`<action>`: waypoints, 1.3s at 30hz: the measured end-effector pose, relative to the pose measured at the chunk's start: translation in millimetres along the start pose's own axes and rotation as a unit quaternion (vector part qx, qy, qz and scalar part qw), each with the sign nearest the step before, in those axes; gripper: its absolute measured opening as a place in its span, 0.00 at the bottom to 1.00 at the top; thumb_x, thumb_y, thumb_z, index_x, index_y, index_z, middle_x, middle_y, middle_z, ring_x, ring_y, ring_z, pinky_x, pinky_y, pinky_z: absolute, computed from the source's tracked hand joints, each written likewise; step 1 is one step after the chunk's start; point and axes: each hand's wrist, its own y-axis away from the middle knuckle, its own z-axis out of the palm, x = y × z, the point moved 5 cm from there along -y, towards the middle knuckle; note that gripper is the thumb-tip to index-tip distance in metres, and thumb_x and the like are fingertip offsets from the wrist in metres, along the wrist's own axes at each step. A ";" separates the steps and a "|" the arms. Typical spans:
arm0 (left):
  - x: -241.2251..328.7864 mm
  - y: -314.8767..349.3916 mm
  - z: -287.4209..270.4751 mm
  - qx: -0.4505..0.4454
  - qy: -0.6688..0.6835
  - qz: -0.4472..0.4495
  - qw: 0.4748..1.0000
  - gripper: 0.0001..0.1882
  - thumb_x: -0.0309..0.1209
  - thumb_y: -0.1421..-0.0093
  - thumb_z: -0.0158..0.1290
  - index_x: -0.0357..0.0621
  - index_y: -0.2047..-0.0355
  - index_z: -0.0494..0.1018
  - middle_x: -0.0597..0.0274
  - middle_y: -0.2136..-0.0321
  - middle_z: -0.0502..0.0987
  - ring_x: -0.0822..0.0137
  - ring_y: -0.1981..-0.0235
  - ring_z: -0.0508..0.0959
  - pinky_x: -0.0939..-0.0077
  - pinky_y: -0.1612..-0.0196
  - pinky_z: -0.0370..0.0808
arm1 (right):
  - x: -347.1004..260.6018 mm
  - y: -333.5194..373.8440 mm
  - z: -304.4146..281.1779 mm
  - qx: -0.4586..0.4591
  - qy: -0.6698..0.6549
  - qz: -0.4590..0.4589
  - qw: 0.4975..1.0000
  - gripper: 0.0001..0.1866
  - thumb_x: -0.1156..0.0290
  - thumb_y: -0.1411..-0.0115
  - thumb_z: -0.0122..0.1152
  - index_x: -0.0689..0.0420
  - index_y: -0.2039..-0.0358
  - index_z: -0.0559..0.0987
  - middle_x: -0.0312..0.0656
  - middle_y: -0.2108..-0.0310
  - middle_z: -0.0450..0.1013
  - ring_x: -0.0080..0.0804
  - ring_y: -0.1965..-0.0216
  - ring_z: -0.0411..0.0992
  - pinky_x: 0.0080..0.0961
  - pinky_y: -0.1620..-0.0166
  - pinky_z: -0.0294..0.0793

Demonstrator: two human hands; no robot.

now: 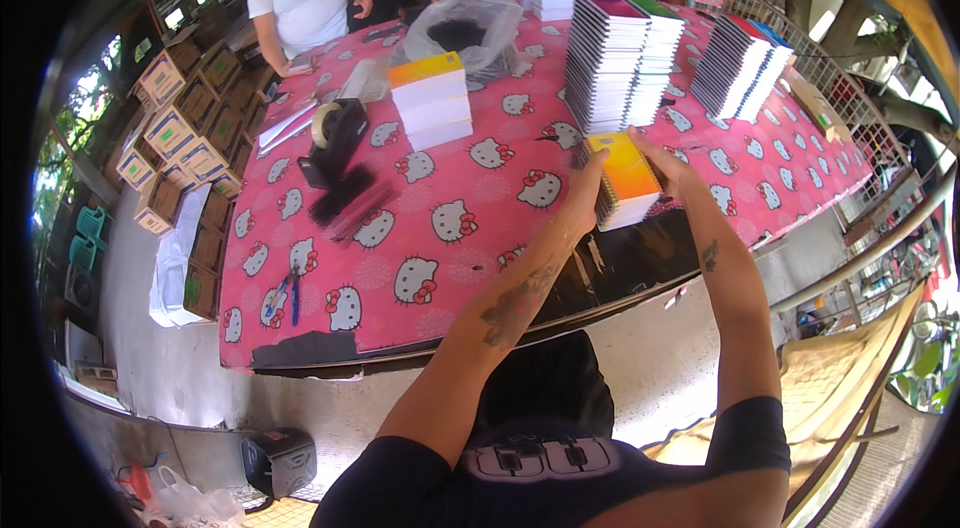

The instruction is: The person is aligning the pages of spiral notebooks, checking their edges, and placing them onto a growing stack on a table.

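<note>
A short stack of spiral notebooks (627, 171) with a yellow-orange cover stands at the table's near edge, right of centre. My left hand (588, 190) grips its left side, where the coil binding runs. On the opposite side my right hand (668, 168) presses against it, fingers partly hidden behind. Just beyond rises a tall stack of spiral notebooks (608, 68), its top covers dark pink and green. Farther right is another notebook stack (735, 68) with red and blue covers. Left of centre stands an unbound-looking pile (432, 103) of white pages under yellow-orange covers.
A pink cartoon-print cloth (470, 188) covers the table, torn near the edge. On it lie a tape dispenser (338, 136), black coils (350, 203), a blue pen-like tool (294, 296) and a plastic bag (480, 28) with black contents. Two people stand opposite. Cartons (180, 133) are piled left.
</note>
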 end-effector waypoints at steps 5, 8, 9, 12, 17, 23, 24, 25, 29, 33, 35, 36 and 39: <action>105.4 23.4 -114.3 0.340 -0.334 0.289 0.830 0.41 0.54 0.34 0.53 0.27 0.38 0.61 0.34 0.40 0.65 0.43 0.40 0.65 0.51 0.37 0.62 | -65.6 28.9 27.9 0.144 -0.030 -0.342 0.928 0.28 0.51 0.33 0.60 0.56 0.39 0.73 0.41 0.42 0.73 0.31 0.43 0.70 0.30 0.37 0.64; 166.4 28.5 -181.9 0.428 -0.363 0.372 0.739 0.40 0.54 0.31 0.46 0.23 0.39 0.61 0.27 0.40 0.63 0.35 0.41 0.64 0.50 0.37 0.61 | -59.1 19.8 118.9 0.005 -0.055 -0.359 0.932 0.22 0.66 0.35 0.62 0.55 0.41 0.76 0.39 0.42 0.73 0.29 0.42 0.70 0.29 0.39 0.67; 168.6 20.0 -197.0 0.444 -0.352 0.316 0.761 0.40 0.54 0.30 0.44 0.23 0.39 0.61 0.28 0.40 0.64 0.35 0.41 0.64 0.50 0.37 0.62 | -41.6 -1.5 140.6 -0.028 -0.071 -0.320 0.944 0.25 0.67 0.36 0.63 0.55 0.39 0.74 0.41 0.40 0.71 0.32 0.39 0.68 0.30 0.37 0.65; 190.1 -8.8 -249.5 0.406 -0.307 0.226 0.831 0.42 0.59 0.29 0.36 0.25 0.37 0.60 0.32 0.36 0.62 0.38 0.37 0.64 0.55 0.35 0.60 | 3.9 -82.8 200.8 -0.077 -0.132 -0.203 0.967 0.39 0.70 0.41 0.64 0.58 0.30 0.62 0.52 0.31 0.59 0.40 0.31 0.59 0.34 0.31 0.58; 235.4 -28.9 -297.5 0.236 -0.175 0.185 0.938 0.49 0.68 0.32 0.32 0.33 0.31 0.55 0.44 0.30 0.57 0.52 0.31 0.59 0.61 0.30 0.55 | -0.5 -151.3 268.8 -0.045 -0.124 -0.171 0.976 0.51 0.76 0.47 0.60 0.58 0.25 0.44 0.57 0.26 0.46 0.47 0.25 0.47 0.37 0.31 0.57; 230.3 -19.2 -247.7 0.218 -0.163 0.155 0.950 0.48 0.68 0.31 0.29 0.37 0.28 0.53 0.53 0.30 0.59 0.59 0.30 0.58 0.66 0.28 0.49 | -8.0 -189.1 278.7 -0.111 -0.075 -0.204 0.970 0.50 0.83 0.49 0.56 0.58 0.26 0.48 0.54 0.27 0.51 0.46 0.27 0.50 0.33 0.33 0.59; 224.6 -20.6 -236.6 0.218 -0.168 0.161 0.948 0.48 0.67 0.31 0.29 0.37 0.28 0.53 0.54 0.30 0.59 0.60 0.30 0.58 0.66 0.28 0.49 | -6.8 -194.7 273.6 -0.121 -0.055 -0.236 0.963 0.49 0.83 0.50 0.56 0.58 0.26 0.50 0.53 0.28 0.53 0.45 0.27 0.52 0.32 0.33 0.60; 222.9 -19.7 -234.7 0.223 -0.176 0.170 0.943 0.48 0.67 0.30 0.30 0.37 0.28 0.53 0.54 0.30 0.60 0.60 0.30 0.58 0.66 0.28 0.49 | -9.4 -194.3 277.3 -0.138 -0.038 -0.267 0.953 0.48 0.83 0.50 0.56 0.58 0.27 0.52 0.52 0.29 0.56 0.44 0.28 0.54 0.31 0.34 0.60; 228.8 -18.2 -250.5 0.223 -0.175 0.131 0.950 0.53 0.75 0.37 0.31 0.45 0.26 0.48 0.56 0.27 0.53 0.55 0.27 0.50 0.55 0.27 0.42 | -17.2 -185.5 287.0 -0.122 -0.028 -0.220 0.967 0.49 0.88 0.51 0.52 0.56 0.27 0.53 0.46 0.29 0.56 0.40 0.27 0.52 0.31 0.33 0.58; 205.0 6.8 -226.8 0.225 -0.166 0.113 0.953 0.51 0.72 0.34 0.32 0.43 0.27 0.50 0.57 0.27 0.53 0.57 0.27 0.51 0.57 0.27 0.43 | 2.8 -156.0 264.1 -0.080 -0.033 -0.221 0.972 0.37 0.81 0.44 0.59 0.61 0.32 0.61 0.48 0.38 0.67 0.34 0.38 0.66 0.32 0.39 0.67; 202.5 22.1 -232.2 0.182 -0.145 0.154 0.960 0.49 0.69 0.32 0.31 0.40 0.28 0.53 0.53 0.29 0.57 0.57 0.29 0.55 0.61 0.28 0.46 | 5.9 -124.3 267.0 -0.025 -0.021 -0.265 0.964 0.32 0.75 0.40 0.64 0.63 0.36 0.66 0.48 0.43 0.73 0.32 0.44 0.72 0.30 0.44 0.72; 192.8 28.9 -223.8 0.155 -0.129 0.165 0.966 0.48 0.68 0.31 0.30 0.38 0.29 0.54 0.52 0.31 0.60 0.57 0.30 0.57 0.62 0.28 0.48 | 14.3 -115.9 258.7 0.008 -0.019 -0.280 0.960 0.32 0.73 0.40 0.66 0.63 0.37 0.68 0.49 0.45 0.75 0.33 0.46 0.74 0.29 0.45 0.73; 171.2 52.9 -209.3 0.182 -0.141 0.118 0.966 0.46 0.66 0.31 0.33 0.43 0.27 0.50 0.57 0.28 0.55 0.62 0.28 0.53 0.64 0.27 0.46 | 36.5 -93.0 237.4 0.075 -0.006 -0.320 0.944 0.32 0.68 0.41 0.70 0.63 0.39 0.70 0.50 0.50 0.79 0.35 0.52 0.79 0.28 0.49 0.76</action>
